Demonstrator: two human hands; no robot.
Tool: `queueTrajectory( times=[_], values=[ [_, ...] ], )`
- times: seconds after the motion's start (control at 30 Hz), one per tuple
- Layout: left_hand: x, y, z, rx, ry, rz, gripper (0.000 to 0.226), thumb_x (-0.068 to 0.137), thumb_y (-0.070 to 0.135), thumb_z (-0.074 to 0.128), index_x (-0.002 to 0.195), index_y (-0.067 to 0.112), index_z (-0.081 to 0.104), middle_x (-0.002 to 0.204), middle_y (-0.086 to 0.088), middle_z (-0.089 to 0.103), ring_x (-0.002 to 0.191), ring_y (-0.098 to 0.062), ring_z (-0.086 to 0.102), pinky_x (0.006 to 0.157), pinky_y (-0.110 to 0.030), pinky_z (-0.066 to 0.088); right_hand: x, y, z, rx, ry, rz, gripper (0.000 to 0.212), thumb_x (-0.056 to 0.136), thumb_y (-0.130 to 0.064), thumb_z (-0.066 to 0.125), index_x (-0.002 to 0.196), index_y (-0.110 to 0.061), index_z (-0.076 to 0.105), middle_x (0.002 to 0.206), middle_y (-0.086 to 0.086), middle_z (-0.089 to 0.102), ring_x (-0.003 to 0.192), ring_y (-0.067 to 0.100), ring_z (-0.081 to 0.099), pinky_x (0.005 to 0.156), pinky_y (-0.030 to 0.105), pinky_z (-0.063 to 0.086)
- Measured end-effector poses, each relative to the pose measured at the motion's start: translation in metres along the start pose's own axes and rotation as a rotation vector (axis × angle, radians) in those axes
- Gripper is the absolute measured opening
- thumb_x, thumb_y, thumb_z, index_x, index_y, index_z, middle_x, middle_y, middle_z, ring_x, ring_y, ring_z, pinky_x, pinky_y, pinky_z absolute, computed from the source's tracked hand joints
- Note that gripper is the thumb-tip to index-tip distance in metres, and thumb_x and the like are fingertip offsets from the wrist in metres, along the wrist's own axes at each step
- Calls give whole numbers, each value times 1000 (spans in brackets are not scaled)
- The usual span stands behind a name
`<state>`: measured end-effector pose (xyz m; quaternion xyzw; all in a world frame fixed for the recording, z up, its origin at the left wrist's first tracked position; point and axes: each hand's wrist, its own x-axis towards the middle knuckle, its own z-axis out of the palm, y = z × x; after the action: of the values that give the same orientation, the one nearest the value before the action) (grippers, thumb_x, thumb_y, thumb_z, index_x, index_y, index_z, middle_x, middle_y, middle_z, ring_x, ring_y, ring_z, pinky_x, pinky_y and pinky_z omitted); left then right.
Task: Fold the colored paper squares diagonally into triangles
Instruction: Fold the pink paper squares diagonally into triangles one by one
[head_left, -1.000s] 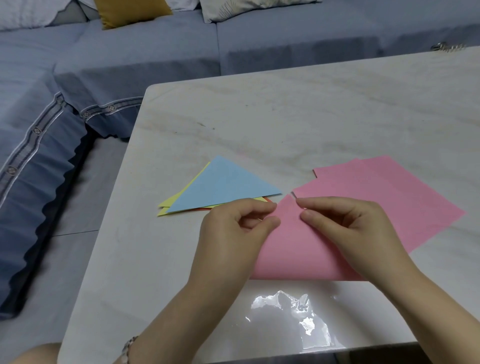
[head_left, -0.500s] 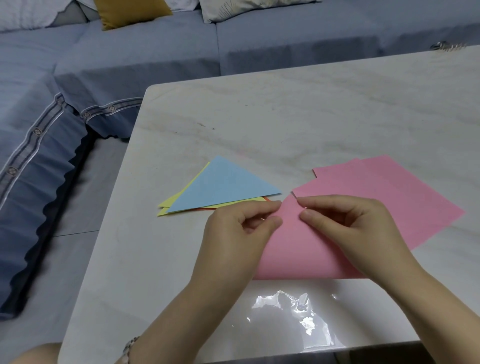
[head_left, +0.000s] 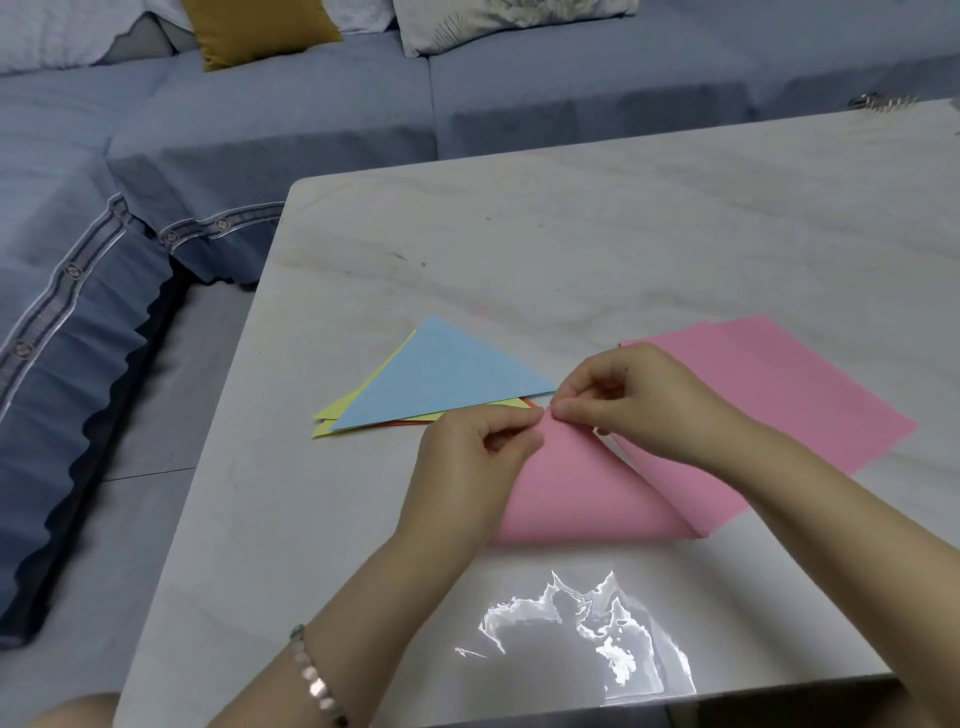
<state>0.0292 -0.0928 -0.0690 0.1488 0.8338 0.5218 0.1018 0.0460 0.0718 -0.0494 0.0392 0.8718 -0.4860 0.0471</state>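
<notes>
A pink paper square (head_left: 582, 488) lies bent over on itself in front of me, its near edge curved and uncreased. My left hand (head_left: 467, 457) and my right hand (head_left: 628, 400) both pinch its upper corner, fingertips almost touching. Under and behind it lie flat pink sheets (head_left: 789, 384). To the left rests a pile of folded triangles: a blue triangle (head_left: 441, 376) on top, yellow triangles (head_left: 343, 415) under it, and an orange edge just showing.
The white marble table (head_left: 571, 244) ends at its left edge near the folded pile. A crumpled clear plastic wrapper (head_left: 587, 634) lies by the front edge. A blue-grey sofa (head_left: 260, 130) with cushions wraps round the far and left sides.
Both hands have shifted slightly up and left with the pink corner, bringing it closer to the blue triangle's tip. The view has tilted down a little.
</notes>
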Motion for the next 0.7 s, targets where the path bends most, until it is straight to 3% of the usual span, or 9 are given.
queueTrajectory(
  times=[0.1,0.23,0.3,0.37,0.43,0.53,0.63,0.7],
  values=[
    [17,-12,5,134,-20,32,25,83,10,65,107,14,70,101,4,69,78,9,57,73,2,37,20,13,7,-47,-6,15,19,80,-12,66,65,-24,67,46,-22,58,47,-8,50,55,9,41],
    [23,-29,19,457,-36,163,38,90,15,54,128,12,54,127,-5,56,118,-20,50,95,-16,31,40,38,24,-41,44,54,20,81,-7,63,66,-21,68,45,-28,56,47,-10,50,57,12,40],
    [15,-39,27,559,-24,283,39,89,18,47,125,5,55,130,-11,55,120,-25,52,100,-25,36,45,47,29,-35,71,65,23,82,-8,61,64,-22,66,46,-27,57,48,-10,50,54,7,37],
    [3,-54,34,651,-13,383,40,87,21,40,117,4,58,123,-14,61,112,-26,60,95,-34,44,47,53,32,-28,106,70,23,83,-7,60,64,-19,66,50,-20,58,50,-8,50,52,5,35],
    [-10,-69,40,747,-37,456,38,94,26,30,120,7,50,124,-12,61,114,-23,59,101,-37,35,49,56,33,-36,131,82,18,83,-8,60,69,-15,69,65,-12,64,58,-3,53,56,6,37],
    [-25,-86,40,850,-121,440,45,96,35,24,129,10,40,134,-7,54,123,-22,51,102,-38,27,50,63,36,-57,131,100,15,83,-9,60,73,-11,70,79,0,68,71,8,55,66,15,41],
    [-31,-94,38,925,-214,382,56,97,46,17,136,11,37,142,-5,45,130,-22,43,103,-40,23,50,68,39,-75,139,111,14,83,-9,60,75,-8,71,84,2,70,75,11,56,67,13,40],
    [-32,-96,37,952,-269,346,64,96,52,8,137,12,37,143,-5,43,132,-23,41,104,-41,21,51,69,40,-75,151,116,14,83,-9,60,76,-7,72,83,1,69,77,12,56,69,19,41]
  ],
)
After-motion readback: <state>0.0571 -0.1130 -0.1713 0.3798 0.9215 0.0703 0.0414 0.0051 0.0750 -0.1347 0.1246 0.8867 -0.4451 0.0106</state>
